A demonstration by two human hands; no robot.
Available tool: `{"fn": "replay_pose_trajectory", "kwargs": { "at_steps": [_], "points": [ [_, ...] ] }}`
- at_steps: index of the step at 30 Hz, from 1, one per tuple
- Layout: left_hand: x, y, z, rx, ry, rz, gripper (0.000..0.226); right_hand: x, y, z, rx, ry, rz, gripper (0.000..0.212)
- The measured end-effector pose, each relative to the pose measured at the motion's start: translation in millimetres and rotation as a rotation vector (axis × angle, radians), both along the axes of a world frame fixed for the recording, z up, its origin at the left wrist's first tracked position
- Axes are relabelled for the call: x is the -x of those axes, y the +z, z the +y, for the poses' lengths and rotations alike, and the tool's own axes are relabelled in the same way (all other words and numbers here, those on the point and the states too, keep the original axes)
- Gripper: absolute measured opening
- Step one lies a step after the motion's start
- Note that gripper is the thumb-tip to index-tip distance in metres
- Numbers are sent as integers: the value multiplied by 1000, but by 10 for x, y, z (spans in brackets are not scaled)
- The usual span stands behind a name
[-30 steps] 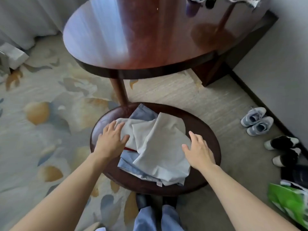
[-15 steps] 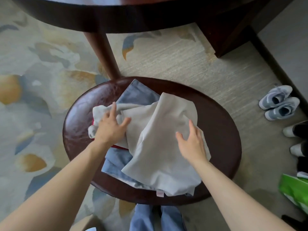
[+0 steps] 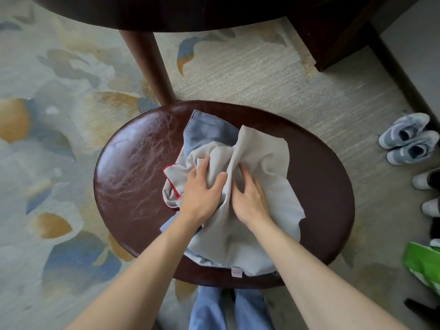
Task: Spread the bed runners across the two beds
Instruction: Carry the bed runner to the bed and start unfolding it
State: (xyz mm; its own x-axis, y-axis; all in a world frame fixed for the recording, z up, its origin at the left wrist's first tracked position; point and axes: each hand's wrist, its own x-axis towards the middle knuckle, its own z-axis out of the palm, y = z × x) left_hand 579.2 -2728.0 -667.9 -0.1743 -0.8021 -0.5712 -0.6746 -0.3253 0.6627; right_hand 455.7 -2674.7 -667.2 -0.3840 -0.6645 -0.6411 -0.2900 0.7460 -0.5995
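From the head view, both forearms reach in from 6 o'clock over the round dark surface [image 3: 133,167]. The left hand [image 3: 202,191] and right hand [image 3: 250,198] lie side by side, each with fingers curled into a bunch of the grey bed runner [image 3: 262,160]. It lies crumpled at the surface's centre, over blue cloth [image 3: 207,132] showing at 12 o'clock, red trim [image 3: 175,190] at 9 o'clock.

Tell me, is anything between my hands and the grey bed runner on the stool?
Nothing visible. The left hand and right hand are already on the grey bed runner, bunching its fabric on top of the pile on the round stool. A blue cloth lies beneath it, not over it. The beds are out of view.
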Motion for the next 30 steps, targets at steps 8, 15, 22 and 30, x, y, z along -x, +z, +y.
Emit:
{"fn": "replay_pose_trajectory", "kwargs": {
  "at_steps": [8,15,22,30],
  "points": [
    [147,325,88,-48,107,262,26,-214,232,-122,139,-177,-372,40],
    [-157,744,-3,33,127,272,34,-437,649,-258,181,-88,-353,38],
    [-646,1416,-156,188,231,280,34,-855,1393,-535,274,89,-364,31],
    [-1475,2513,-79,416,452,231,45,-1667,2463,-706,411,352,-405,38]
  ]
}}
